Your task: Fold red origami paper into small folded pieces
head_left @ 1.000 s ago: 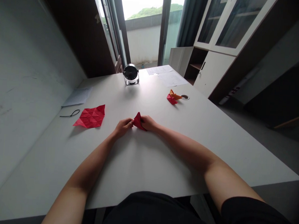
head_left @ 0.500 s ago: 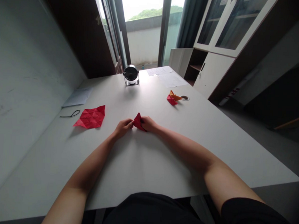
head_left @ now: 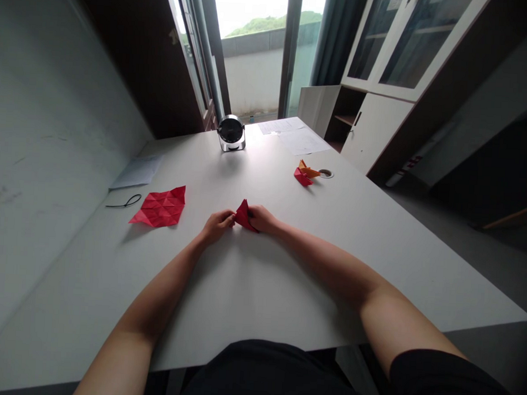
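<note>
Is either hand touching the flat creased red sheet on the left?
No, the creased red sheet lies apart; left hand and right hand hold the folded red paper.

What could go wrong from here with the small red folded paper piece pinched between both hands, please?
The small red folded paper piece is pinched by the fingertips of the left hand and right hand, so it may slip and crease askew, or tear. The small black desk fan stands on the white table; if running, it might shift the creased red paper sheet.
</note>
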### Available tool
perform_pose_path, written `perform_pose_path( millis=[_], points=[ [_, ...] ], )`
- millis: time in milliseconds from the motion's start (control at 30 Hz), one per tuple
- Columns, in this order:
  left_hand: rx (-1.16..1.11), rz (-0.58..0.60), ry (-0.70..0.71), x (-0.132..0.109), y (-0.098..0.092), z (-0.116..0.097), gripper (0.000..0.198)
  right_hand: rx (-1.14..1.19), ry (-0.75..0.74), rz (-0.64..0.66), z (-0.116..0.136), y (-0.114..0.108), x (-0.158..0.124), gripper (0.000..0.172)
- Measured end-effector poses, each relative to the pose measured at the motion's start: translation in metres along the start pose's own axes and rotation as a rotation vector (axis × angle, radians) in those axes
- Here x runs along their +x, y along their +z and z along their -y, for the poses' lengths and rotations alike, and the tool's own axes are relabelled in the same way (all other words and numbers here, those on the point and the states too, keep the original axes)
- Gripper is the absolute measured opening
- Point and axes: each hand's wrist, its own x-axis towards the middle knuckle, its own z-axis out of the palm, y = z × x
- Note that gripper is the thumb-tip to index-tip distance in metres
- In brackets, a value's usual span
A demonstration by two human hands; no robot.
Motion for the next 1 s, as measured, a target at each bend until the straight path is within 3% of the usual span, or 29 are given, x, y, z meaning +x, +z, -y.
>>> perform_pose_path(
  millis=[1000],
  points=[
    [-0.022, -0.003, -0.009, -0.0002, 0.0013, 0.0019, 0.035, 0.006, -0.009, -0.01, 0.002, -0.001, -0.0009, 0.022]
  ],
)
